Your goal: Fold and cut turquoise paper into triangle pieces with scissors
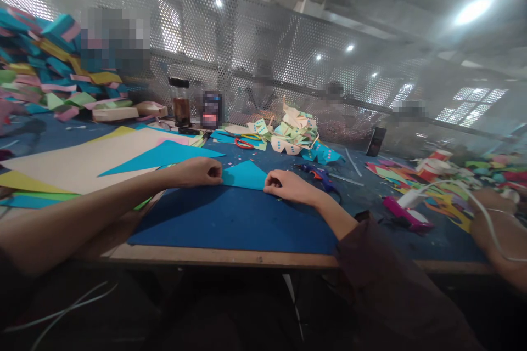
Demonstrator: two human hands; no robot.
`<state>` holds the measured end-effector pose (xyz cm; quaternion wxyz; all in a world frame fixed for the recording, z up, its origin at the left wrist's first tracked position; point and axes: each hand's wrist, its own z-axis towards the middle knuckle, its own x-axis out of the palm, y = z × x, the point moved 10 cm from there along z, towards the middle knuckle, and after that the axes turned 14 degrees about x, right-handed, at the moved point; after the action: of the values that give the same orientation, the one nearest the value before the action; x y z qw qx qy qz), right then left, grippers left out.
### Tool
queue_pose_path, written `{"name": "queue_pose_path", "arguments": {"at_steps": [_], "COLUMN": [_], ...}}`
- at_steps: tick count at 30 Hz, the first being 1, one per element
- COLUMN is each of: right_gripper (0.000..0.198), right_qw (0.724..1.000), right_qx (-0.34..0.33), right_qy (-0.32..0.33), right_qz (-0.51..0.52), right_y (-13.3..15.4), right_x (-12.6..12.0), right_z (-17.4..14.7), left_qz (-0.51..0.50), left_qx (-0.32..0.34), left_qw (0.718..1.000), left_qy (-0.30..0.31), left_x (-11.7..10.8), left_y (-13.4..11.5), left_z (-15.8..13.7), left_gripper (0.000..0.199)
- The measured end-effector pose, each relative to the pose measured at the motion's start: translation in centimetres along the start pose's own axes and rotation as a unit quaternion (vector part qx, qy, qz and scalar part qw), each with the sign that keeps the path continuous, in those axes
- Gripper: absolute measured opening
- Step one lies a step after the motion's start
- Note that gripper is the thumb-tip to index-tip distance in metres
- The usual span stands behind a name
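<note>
A small blue paper triangle [246,174] lies on the dark blue table mat [234,222], its point away from me. My left hand [197,171] has its fingers curled and closed on the triangle's left corner. Closed at the opposite corner is my right hand [290,185], thumb and fingers pinched together on the paper. Just beyond my left forearm, a larger blue paper sheet [164,156] with a pointed end rests over a big cream sheet [82,159]. The fingertips' undersides are hidden.
Red-handled scissors [244,143] and a pile of cut paper pieces [294,134] lie farther back. A blue glue gun [319,174] is right of my right hand. A magenta device [405,215] with a white cable sits near another person's arm [496,225]. A jar [180,103] stands behind.
</note>
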<state>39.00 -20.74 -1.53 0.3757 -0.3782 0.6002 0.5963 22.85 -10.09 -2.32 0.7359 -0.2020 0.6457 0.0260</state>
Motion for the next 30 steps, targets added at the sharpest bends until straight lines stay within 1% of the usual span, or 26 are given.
{"name": "queue_pose_path", "arguments": {"at_steps": [9,14,24,30], "right_gripper": [0.01,0.01,0.009,0.01], "right_qw": [1.0,1.0,1.0,1.0], "right_qx": [-0.004,0.0,0.007,0.002], "right_qy": [-0.001,0.001,0.004,0.0], "right_qz": [-0.002,0.002,0.001,-0.003], "right_y": [0.0,0.0,0.1,0.1], "right_x": [0.0,0.0,0.0,0.0], "right_z": [0.0,0.0,-0.1,0.0], "left_qz": [-0.016,-0.03,-0.044,-0.048], "left_qx": [0.008,-0.001,-0.014,-0.015], "left_qw": [1.0,0.999,0.998,0.998], "left_qy": [0.016,0.027,0.046,0.048], "left_x": [0.0,0.0,-0.6,-0.6], "left_y": [1.1,1.7,1.4,1.9], "left_z": [-0.2,-0.4,-0.9,-1.0], "left_gripper": [0.035,0.033,0.033,0.03]}}
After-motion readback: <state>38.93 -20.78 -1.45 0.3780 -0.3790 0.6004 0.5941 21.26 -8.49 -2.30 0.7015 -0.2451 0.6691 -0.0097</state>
